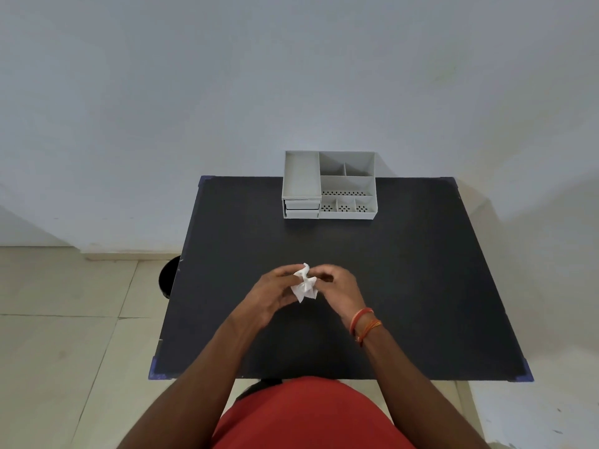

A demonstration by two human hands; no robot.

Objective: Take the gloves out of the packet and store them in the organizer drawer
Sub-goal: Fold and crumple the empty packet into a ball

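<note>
A small white crumpled packet (304, 284) is held above the middle of the black table (405, 286). My left hand (274, 294) grips its left side and my right hand (337, 286) pinches its upper right part. Whether gloves show at its opening cannot be told. The grey organizer (329, 185) stands at the far edge of the table, apart from both hands. Its two small drawers (301, 209) at the lower left front are closed.
The organizer has several open top compartments, some with perforated floors. A dark round object (168, 277) sits on the tiled floor by the table's left edge. A pale wall rises behind the table.
</note>
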